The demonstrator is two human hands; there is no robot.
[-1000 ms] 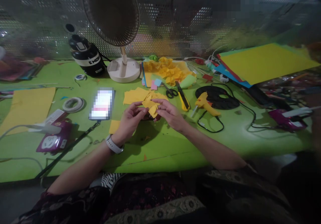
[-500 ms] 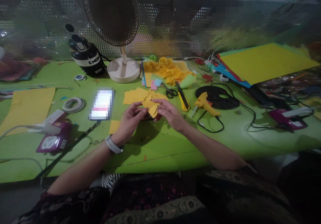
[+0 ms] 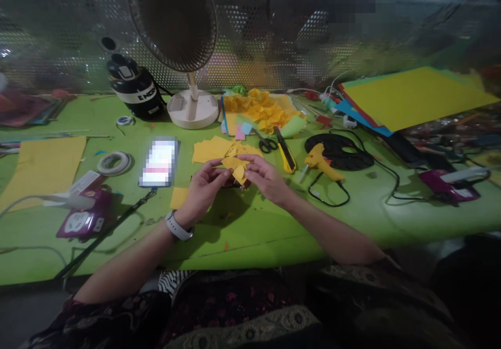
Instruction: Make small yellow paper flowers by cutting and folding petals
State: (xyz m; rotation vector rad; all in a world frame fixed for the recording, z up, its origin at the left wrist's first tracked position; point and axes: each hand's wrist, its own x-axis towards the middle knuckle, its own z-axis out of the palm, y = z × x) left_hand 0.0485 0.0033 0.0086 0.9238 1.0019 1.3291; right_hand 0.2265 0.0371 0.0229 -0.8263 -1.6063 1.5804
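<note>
Between my two hands is a small folded piece of yellow paper (image 3: pixel 238 168), held above the green tabletop. My left hand (image 3: pixel 204 184) pinches its left side between thumb and fingers. On the other side, my right hand (image 3: pixel 266 179) grips the right edge, its fingertips close together. A dark reddish object under the paper is mostly hidden by my hands. Just behind them lie cut yellow paper pieces (image 3: pixel 211 149). A small yellow square (image 3: pixel 178 197) rests beside my left wrist.
Scissors (image 3: pixel 266 143), a yellow cutter (image 3: pixel 286 153) and a yellow glue gun (image 3: pixel 323 162) with its cord lie to the right. Behind are yellow paper flowers (image 3: pixel 258 108) and a fan (image 3: pixel 192 110). A phone (image 3: pixel 158 162) and tape roll (image 3: pixel 114 164) lie left.
The yellow paper has tilted slightly between my fingers, and its folded part shows a little differently. Both hands stay in nearly the same place.
</note>
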